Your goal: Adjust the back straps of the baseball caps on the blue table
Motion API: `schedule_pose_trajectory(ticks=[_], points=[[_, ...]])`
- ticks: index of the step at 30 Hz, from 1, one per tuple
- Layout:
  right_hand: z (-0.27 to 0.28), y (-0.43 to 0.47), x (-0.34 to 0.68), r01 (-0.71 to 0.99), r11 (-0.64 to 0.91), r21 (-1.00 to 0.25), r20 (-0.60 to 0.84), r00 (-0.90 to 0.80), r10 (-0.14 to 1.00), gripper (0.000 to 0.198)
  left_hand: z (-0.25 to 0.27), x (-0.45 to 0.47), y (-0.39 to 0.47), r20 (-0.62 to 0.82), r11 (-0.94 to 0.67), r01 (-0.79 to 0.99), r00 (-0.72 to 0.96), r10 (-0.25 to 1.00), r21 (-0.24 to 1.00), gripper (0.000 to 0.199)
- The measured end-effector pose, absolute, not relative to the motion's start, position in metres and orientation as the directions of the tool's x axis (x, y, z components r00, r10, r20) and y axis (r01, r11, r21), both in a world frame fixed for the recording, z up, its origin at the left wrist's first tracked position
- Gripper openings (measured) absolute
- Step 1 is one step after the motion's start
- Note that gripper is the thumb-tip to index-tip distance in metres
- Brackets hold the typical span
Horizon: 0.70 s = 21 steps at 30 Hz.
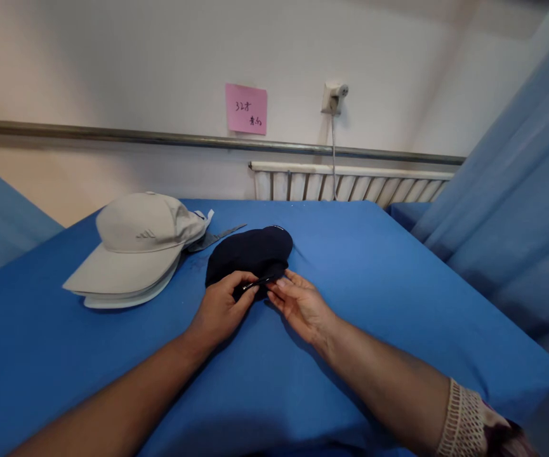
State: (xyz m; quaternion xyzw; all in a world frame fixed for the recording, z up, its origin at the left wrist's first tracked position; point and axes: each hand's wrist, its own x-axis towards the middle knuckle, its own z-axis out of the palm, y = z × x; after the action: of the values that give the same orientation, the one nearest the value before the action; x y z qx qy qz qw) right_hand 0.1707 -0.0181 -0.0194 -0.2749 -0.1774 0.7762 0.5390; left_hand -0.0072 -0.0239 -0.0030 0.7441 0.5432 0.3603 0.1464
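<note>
A dark navy cap (243, 254) lies on the blue-covered table, its rounded end pointing away to the right. My left hand (221, 301) is closed at the cap's near edge, thumb and fingers pinching a thin, shiny black strap (259, 281). From the right, my right hand (300, 301) grips the same edge near the strap's other end, its thumb and fingers closed there. The cap's underside and part of the strap are hidden by my fingers. To the left sits a stack of light grey baseball caps (136, 228), brims facing me.
The blue cloth (398, 330) covers the table up to the wall. A grey strap (221, 235) sticks out behind the stacked caps. Beyond are a radiator (355, 184), a metal rail (160, 135), a pink note (246, 109) and a plugged-in socket (332, 100). Blue curtains (502, 209) hang at the sides.
</note>
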Motion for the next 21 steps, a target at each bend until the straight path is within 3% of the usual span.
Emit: schedule_pose_trajectory(ticks=[8, 13, 21], points=[[-0.0166, -0.0095, 0.1784, -0.688, -0.410, -0.599, -0.230, -0.342, 0.911, 0.034, 0.0014, -0.0076, -0.0243, 0.364, -0.410, 0.668, 0.217, 0.906, 0.622, 0.024], [-0.0214, -0.0104, 0.1760, -0.686, -0.390, -0.614, -0.240, -0.309, 0.920, 0.035, 0.0058, -0.0071, -0.0259, 0.346, -0.525, 0.668, 0.395, 0.851, 0.528, 0.025], [-0.0191, -0.0114, 0.1734, -0.625, -0.354, -0.696, -0.253, -0.248, 0.935, 0.038, 0.0020, -0.0100, -0.0225, 0.468, -0.575, 0.695, 0.373, 0.801, 0.432, 0.027]])
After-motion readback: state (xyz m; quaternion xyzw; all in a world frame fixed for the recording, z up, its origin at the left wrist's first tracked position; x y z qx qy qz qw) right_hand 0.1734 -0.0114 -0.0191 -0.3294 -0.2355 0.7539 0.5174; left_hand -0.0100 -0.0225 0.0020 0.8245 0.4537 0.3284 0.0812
